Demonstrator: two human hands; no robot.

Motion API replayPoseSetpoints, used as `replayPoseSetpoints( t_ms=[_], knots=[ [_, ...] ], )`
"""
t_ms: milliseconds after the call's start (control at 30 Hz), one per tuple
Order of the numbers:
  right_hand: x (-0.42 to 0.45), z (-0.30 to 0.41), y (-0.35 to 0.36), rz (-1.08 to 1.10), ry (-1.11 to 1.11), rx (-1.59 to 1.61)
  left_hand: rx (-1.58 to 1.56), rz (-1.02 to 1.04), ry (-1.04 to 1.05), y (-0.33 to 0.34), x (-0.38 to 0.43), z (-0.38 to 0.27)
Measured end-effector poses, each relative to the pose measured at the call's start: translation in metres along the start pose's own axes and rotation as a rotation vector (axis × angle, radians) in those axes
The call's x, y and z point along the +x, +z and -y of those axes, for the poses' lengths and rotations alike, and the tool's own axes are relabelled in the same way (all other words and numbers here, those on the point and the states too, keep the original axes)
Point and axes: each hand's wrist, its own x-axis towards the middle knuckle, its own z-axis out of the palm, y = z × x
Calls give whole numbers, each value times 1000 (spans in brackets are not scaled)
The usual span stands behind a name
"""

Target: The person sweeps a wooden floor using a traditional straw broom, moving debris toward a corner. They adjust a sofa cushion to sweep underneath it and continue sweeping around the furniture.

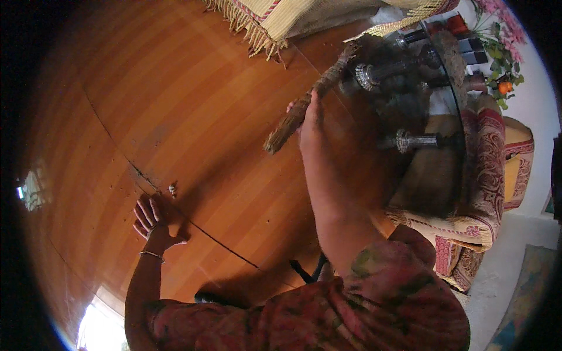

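Note:
My right hand point(309, 112) is closed around a brown bound bundle of stalks point(295, 119), which looks like the handle of a hand broom. Its near end sticks out past my fingers over the wood-patterned floor point(210, 145). The far end runs up to the dark edge of a glass table, where it is hard to make out. On the left, my left hand point(151, 223) has its fingers spread, with a thin bracelet at the wrist. It is at the floor beside a dark seam point(219, 243). A small pale bit of debris point(172, 188) lies just beyond its fingertips.
To the right stands a dark glass table point(454, 83) on legs with silvery collars point(404, 140). Patterned sofa seating point(489, 166) lies beyond it. A fringed cream cover point(268, 30) hangs at the top. Pink flowers point(500, 17) stand by the wall.

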Motion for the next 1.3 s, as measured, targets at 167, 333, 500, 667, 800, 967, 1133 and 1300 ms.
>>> replayPoseSetpoints(
  t_ms=[167, 333, 500, 667, 800, 967, 1133, 1300],
  knots=[
    [-12, -26, -8, 39, -13, -117, -63, 169, 125, 24, 12, 24],
    [-102, -73, -22, 146, 130, -184, -64, 53, 18, 4, 1, 4],
    [-90, -37, -19, 145, -72, -161, -192, 31, 23, 1, 0, 12],
    [28, 19, -35, 0, -2, -384, -203, 68, 26, -10, 0, 3],
    [29, -11, -62, -48, -107, -645, -253, -40, 120, 33, 14, 21],
    [-106, -68, -104, 317, 44, -785, -181, 120, 2, -17, -7, 3],
    [-244, -56, -110, 561, 353, -899, -160, 46, 42, -11, -5, 3],
    [-275, -20, -111, 577, 432, -831, -206, -29, 71, -9, -8, 8]
  ],
)
